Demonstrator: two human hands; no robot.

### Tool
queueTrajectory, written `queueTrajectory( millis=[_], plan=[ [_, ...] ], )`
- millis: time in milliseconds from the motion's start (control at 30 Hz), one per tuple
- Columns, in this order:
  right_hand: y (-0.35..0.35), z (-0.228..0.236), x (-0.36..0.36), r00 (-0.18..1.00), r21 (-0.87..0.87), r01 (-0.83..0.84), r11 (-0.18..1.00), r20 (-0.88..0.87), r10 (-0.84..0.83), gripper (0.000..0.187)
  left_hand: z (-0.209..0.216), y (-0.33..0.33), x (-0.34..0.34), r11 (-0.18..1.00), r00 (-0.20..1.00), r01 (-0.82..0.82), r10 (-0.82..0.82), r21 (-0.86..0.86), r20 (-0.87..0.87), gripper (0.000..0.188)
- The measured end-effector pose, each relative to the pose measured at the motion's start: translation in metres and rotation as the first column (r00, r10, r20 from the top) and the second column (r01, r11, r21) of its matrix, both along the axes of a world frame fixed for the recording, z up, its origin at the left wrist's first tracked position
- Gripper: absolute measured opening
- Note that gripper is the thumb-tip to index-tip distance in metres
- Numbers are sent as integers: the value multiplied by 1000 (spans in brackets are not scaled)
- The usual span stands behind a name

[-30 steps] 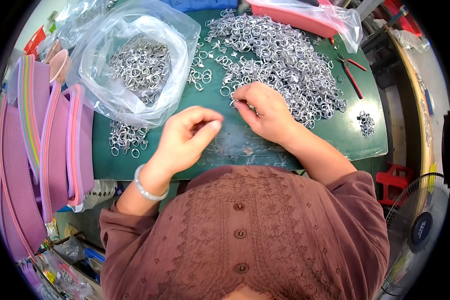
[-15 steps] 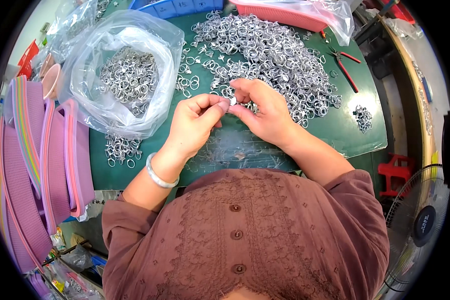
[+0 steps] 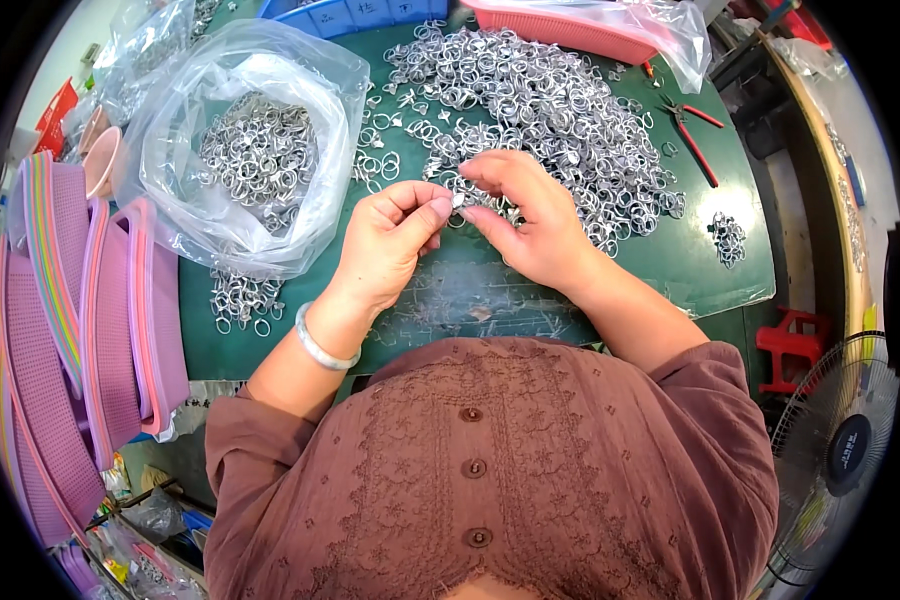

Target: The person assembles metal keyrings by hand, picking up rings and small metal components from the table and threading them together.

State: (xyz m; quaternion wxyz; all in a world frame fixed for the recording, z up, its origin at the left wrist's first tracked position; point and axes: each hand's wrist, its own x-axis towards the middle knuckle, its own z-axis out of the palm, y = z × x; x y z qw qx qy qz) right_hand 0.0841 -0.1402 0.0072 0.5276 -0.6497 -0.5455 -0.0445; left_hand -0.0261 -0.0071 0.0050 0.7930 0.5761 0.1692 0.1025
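My left hand [image 3: 395,240] is closed in a pinch on a small silvery ring [image 3: 458,200], whose pale flat face shows at the fingertips. Close by on the right, my right hand [image 3: 535,225] has its thumb and fingers apart, with nothing held between them. Just beyond both hands spreads a large heap of silvery metal rings [image 3: 540,100]. Left of my left hand, an open clear plastic bag [image 3: 335,100] holds more rings [image 3: 255,150]. Some loose rings [image 3: 245,298] lie below the bag.
Red-handled pliers [image 3: 695,140] and a small ring pile [image 3: 727,238] lie on the green table [image 3: 450,310] at right. A blue crate [image 3: 355,15] and a pink basket [image 3: 560,30] stand at the back. Purple baskets [image 3: 110,330] lean at left; a fan [image 3: 830,460] stands at right.
My right hand's thumb and fingers have drawn slightly away from my left fingertips. The ring stays in my left hand.
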Motion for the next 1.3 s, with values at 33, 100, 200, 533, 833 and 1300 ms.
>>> queueTrajectory(
  millis=[33,100,200,533,833,1300],
  plan=[
    [0,-4,3,999,-24,-30,999,9,30,32,-1,0,0,1000,1000,5,-5,21,10,11],
    [0,-6,7,998,-48,-60,997,17,61,30,-2,0,1,999,1000,10,-11,42,20,11],
    [0,-6,7,996,-50,-81,996,39,83,28,-3,0,1,999,999,19,-21,43,28,11],
    [0,-4,3,999,-43,-34,998,-30,33,32,-2,-3,1,1000,1000,1,-1,-8,29,13],
    [1,-2,4,995,-29,-29,999,94,31,39,-8,-3,5,1000,999,-17,18,-19,45,16],
    [3,-8,12,991,-39,21,999,134,-15,31,-26,22,8,900,975,187,-121,-393,189,23]
  ],
)
